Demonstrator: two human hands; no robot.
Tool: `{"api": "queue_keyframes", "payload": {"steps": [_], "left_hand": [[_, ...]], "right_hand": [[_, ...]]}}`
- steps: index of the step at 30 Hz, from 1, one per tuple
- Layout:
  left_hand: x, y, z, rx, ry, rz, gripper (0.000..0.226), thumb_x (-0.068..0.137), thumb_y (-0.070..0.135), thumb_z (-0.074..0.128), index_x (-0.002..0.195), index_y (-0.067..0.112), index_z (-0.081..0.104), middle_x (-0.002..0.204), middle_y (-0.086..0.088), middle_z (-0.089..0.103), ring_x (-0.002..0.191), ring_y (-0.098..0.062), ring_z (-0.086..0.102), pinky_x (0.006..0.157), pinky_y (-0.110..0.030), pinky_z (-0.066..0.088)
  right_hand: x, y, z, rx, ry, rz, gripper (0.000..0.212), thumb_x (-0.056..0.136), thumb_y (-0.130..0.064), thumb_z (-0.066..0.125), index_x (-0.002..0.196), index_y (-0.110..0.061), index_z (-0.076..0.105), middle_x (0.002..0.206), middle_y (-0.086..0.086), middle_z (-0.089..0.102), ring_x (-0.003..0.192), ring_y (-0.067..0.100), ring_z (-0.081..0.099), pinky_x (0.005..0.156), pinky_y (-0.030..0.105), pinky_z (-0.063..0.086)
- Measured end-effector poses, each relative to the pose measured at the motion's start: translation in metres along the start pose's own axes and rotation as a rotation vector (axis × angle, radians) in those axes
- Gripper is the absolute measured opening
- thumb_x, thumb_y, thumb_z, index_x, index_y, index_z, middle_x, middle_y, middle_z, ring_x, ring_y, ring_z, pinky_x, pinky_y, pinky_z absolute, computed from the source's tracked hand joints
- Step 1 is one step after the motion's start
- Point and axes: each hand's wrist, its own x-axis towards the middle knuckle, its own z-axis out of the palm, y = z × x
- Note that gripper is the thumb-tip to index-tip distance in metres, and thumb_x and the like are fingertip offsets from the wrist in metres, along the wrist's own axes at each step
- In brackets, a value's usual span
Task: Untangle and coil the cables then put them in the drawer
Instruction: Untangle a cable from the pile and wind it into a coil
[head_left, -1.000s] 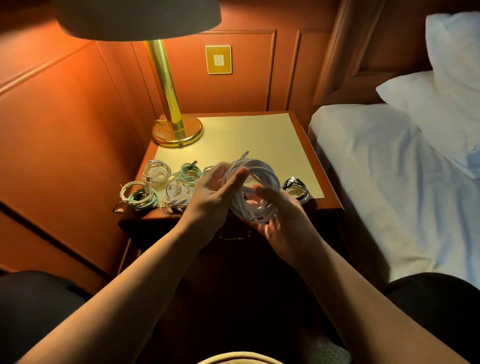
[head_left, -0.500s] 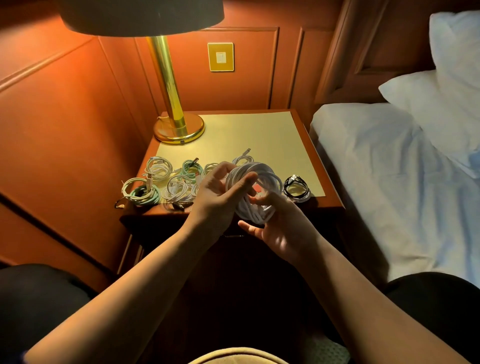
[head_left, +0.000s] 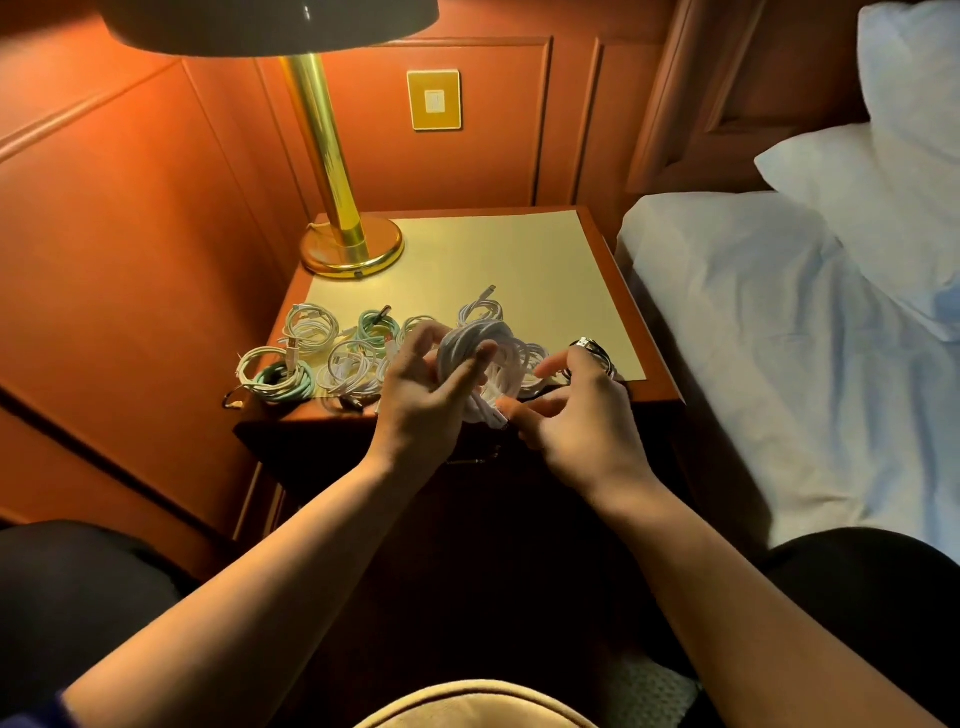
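White cable coil (head_left: 480, 358) in both hands

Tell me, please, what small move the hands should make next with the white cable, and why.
Probably tuck the loose end through the loops. The left hand grips the white cable coil while the right hand pinches its free end below the bundle, so the coil looks wound but not secured. Other coiled cables already lie on the nightstand.
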Motion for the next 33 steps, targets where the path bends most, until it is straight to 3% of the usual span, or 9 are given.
{"api": "queue_keyframes", "payload": {"steps": [3, 6, 10, 13, 17, 20, 23, 28, 33], "left_hand": [[0.004, -0.005, -0.007, 0.042, 0.038, -0.034, 0.033, 0.091, 0.037, 0.073, 0.096, 0.009, 0.057, 0.079, -0.013, 0.060, 0.068, -0.019, 0.058, 0.064, -0.032, 0.050], [0.009, -0.001, -0.010, 0.122, -0.002, -0.015, 0.035, 0.095, 0.038, 0.069, 0.096, 0.005, 0.059, 0.075, -0.010, 0.061, 0.065, -0.016, 0.057, 0.060, -0.028, 0.049], [0.015, 0.003, -0.007, 0.185, -0.028, -0.007, 0.031, 0.094, 0.038, 0.068, 0.091, 0.009, 0.060, 0.072, -0.007, 0.059, 0.062, -0.013, 0.054, 0.056, -0.028, 0.048], [0.030, 0.011, -0.004, 0.181, -0.006, -0.079, 0.035, 0.096, 0.038, 0.068, 0.099, 0.004, 0.063, 0.083, -0.016, 0.069, 0.069, -0.023, 0.066, 0.062, -0.040, 0.058], [0.092, 0.032, 0.003, 0.191, -0.155, -0.351, 0.040, 0.091, 0.034, 0.074, 0.110, -0.001, 0.066, 0.102, -0.018, 0.076, 0.092, -0.032, 0.076, 0.078, -0.042, 0.064], [0.137, 0.034, 0.019, 0.332, -0.238, -0.447, 0.051, 0.084, 0.042, 0.080, 0.107, -0.003, 0.070, 0.103, -0.021, 0.074, 0.087, -0.027, 0.072, 0.084, -0.040, 0.063], [0.174, 0.018, 0.042, 0.502, -0.274, -0.434, 0.053, 0.080, 0.044, 0.084, 0.101, -0.004, 0.073, 0.092, -0.018, 0.076, 0.077, -0.022, 0.071, 0.080, -0.038, 0.064], [0.220, -0.018, 0.069, 0.925, -0.480, -0.347, 0.055, 0.082, 0.061, 0.075, 0.095, 0.007, 0.077, 0.092, -0.011, 0.078, 0.076, -0.019, 0.067, 0.067, -0.030, 0.052], [0.239, -0.036, 0.090, 1.244, -0.735, -0.225, 0.056, 0.091, 0.063, 0.062, 0.097, 0.009, 0.072, 0.084, -0.003, 0.067, 0.071, -0.016, 0.054, 0.057, -0.026, 0.040]], "right_hand": [[-0.001, -0.006, -0.002, -0.003, -0.131, 0.032, 0.038, 0.079, -0.032, 0.089, 0.108, -0.023, 0.067, 0.083, -0.001, 0.077, 0.074, 0.010, 0.075, 0.076, 0.038, 0.065], [0.002, -0.013, -0.015, -0.021, -0.324, 0.108, 0.019, 0.077, -0.026, 0.091, 0.091, -0.018, 0.081, 0.079, -0.001, 0.079, 0.075, 0.013, 0.077, 0.072, 0.032, 0.065], [0.007, -0.016, -0.039, -0.002, -0.570, 0.205, 0.018, 0.080, -0.020, 0.087, 0.092, -0.008, 0.080, 0.082, 0.006, 0.079, 0.076, 0.016, 0.077, 0.068, 0.027, 0.063], [0.014, -0.013, -0.051, 0.000, -0.428, 0.090, 0.014, 0.081, -0.022, 0.087, 0.090, -0.014, 0.081, 0.081, 0.003, 0.079, 0.077, 0.017, 0.076, 0.072, 0.032, 0.065], [0.052, -0.010, -0.066, 0.083, -0.088, -0.029, 0.011, 0.088, -0.020, 0.081, 0.096, -0.014, 0.078, 0.086, 0.002, 0.079, 0.083, 0.026, 0.076, 0.075, 0.039, 0.066], [0.086, -0.003, -0.074, 0.051, 0.022, -0.067, 0.017, 0.089, -0.029, 0.081, 0.098, -0.016, 0.078, 0.089, -0.001, 0.077, 0.083, 0.019, 0.073, 0.074, 0.033, 0.064], [0.117, 0.014, -0.082, 0.008, 0.102, -0.060, 0.020, 0.090, -0.034, 0.080, 0.102, -0.018, 0.078, 0.091, -0.003, 0.075, 0.084, 0.014, 0.070, 0.072, 0.031, 0.059], [0.160, 0.039, -0.092, -0.072, 0.155, -0.045, 0.019, 0.089, -0.036, 0.081, 0.098, -0.020, 0.079, 0.095, -0.005, 0.072, 0.091, 0.012, 0.065, 0.071, 0.026, 0.052], [0.187, 0.062, -0.078, -0.105, -0.020, -0.020, 0.011, 0.087, -0.029, 0.083, 0.090, -0.020, 0.077, 0.086, -0.002, 0.074, 0.083, 0.019, 0.070, 0.069, 0.035, 0.060]]}}
